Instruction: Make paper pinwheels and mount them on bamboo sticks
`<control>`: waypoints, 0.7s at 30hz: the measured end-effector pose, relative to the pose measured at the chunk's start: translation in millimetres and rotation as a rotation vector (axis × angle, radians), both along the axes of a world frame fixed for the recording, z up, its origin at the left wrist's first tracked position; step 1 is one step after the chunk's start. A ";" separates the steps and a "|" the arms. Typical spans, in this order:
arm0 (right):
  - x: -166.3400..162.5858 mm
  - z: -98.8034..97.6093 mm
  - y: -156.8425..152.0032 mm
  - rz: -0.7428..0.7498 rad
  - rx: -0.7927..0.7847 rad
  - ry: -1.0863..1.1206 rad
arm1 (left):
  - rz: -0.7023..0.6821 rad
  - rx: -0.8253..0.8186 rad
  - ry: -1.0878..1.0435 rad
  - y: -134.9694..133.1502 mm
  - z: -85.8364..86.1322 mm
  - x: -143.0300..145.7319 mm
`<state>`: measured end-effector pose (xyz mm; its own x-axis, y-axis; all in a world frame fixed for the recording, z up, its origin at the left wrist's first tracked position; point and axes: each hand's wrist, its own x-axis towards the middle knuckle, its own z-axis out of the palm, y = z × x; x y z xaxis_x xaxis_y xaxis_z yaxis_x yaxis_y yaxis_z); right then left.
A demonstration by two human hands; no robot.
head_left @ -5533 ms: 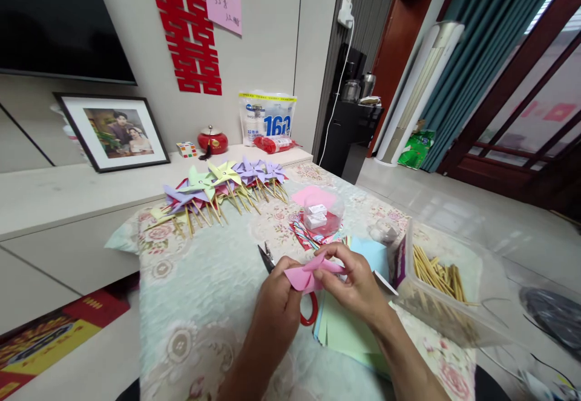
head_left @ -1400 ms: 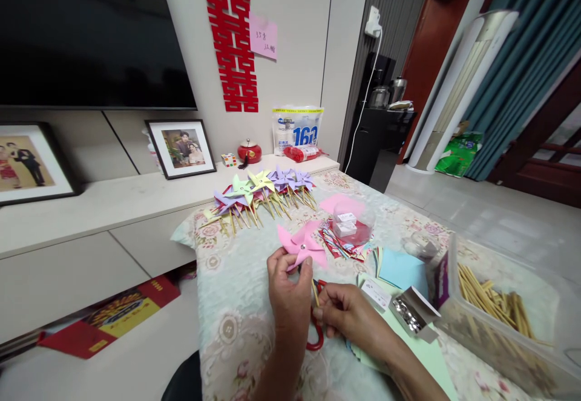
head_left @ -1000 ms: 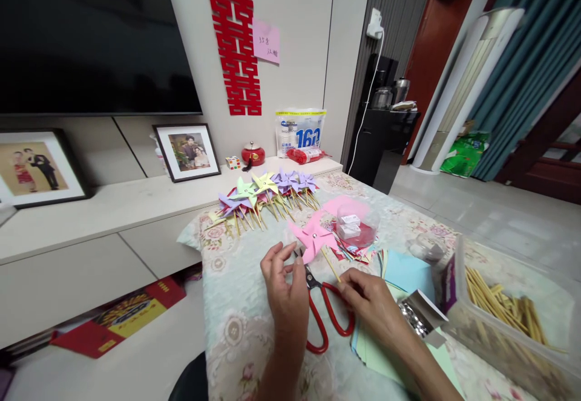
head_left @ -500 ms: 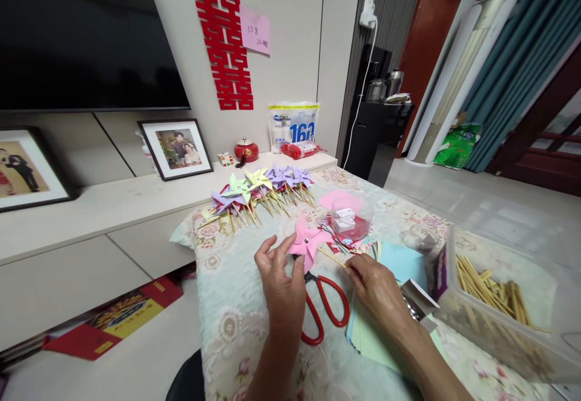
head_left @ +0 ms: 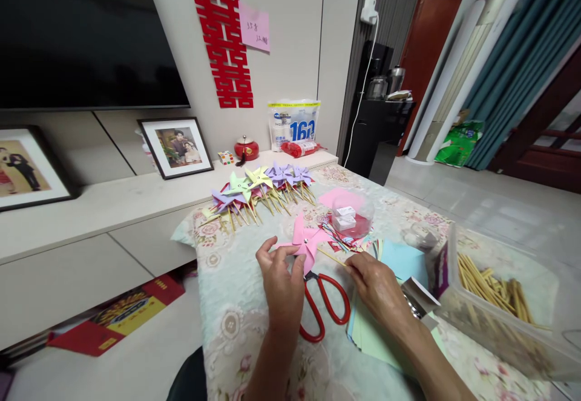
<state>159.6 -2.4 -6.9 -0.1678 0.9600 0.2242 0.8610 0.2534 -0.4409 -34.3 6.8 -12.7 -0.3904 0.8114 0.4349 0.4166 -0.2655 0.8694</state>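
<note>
A pink paper pinwheel (head_left: pixel 308 241) on a thin wooden stick is held low over the table. My right hand (head_left: pixel 374 280) grips the lower part of its stick between thumb and fingers. At the pinwheel's left side, my left hand (head_left: pixel 282 277) has thumb and index finger closed on a blade; the other fingers are loosely bent. Scissors with red handles (head_left: pixel 333 301) lie just below the pinwheel, their blades mostly hidden. Under my right forearm sits a stack of pale green paper (head_left: pixel 370 334), and a small open box (head_left: pixel 420 297) of shiny pieces is beside it.
Finished pinwheels (head_left: pixel 258 183) in several colours lie at the table's far side. A clear round tub (head_left: pixel 351 216) stands over paper scraps. To the right are blue paper (head_left: pixel 403 262) and a plastic bin (head_left: pixel 492 304) of wooden sticks. A white cabinet (head_left: pixel 113 207) borders the table.
The pinwheel's blades have turned a little about their centre. My left thumb and index finger have come together on one blade. My right hand keeps its hold on the stick.
</note>
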 end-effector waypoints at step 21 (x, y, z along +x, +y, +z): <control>-9.8 5.8 3.3 -0.047 -0.036 0.388 | 0.060 0.068 -0.159 7.0 -19.6 15.6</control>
<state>149.8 0.9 -1.1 -0.0326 0.9731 0.2280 0.6388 0.1957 -0.7440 -18.7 13.8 -32.2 -0.5054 0.7556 0.4167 0.2926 -0.3043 0.9065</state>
